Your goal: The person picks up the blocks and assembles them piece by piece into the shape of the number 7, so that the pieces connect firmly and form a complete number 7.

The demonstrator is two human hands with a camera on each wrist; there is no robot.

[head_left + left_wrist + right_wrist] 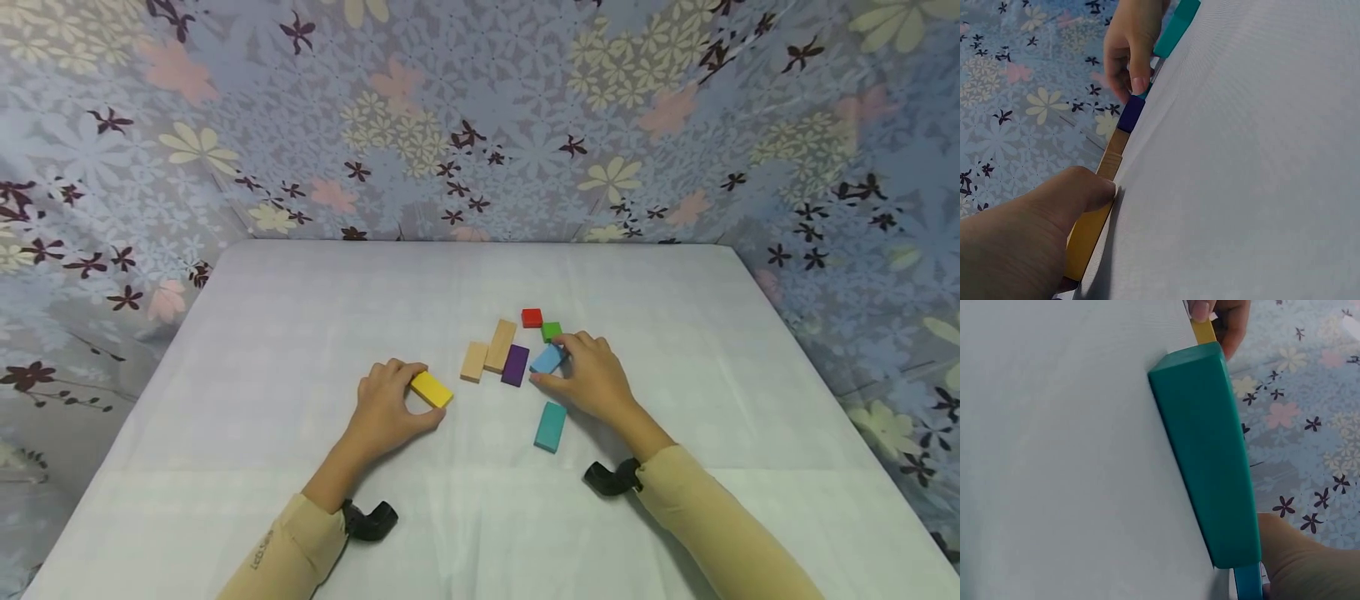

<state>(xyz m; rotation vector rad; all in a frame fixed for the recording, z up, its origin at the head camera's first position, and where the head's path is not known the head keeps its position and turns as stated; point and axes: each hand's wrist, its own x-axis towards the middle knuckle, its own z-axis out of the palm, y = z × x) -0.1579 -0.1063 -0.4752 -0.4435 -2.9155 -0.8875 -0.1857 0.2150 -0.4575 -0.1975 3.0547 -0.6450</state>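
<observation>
In the head view my left hand [386, 410] holds a yellow block [432, 389] between thumb and fingers at its two ends. To the right, my right hand [596, 377] pinches a light blue block [548, 359] the same way. A purple block [515, 366] lies just left of the blue one. Beside it are two plain wooden blocks, a longer one [500, 346] and a shorter one [473, 362]. A green block [551, 331] and a red block [532, 317] lie behind the blue block. The teal block [1207, 456] looms large in the right wrist view.
A white cloth [300, 308] covers the table. Flowered fabric [450, 125] hangs behind it and along both sides. Black wrist devices [371, 522] stick out by both cuffs. In the head view the teal block [551, 427] lies near the right wrist.
</observation>
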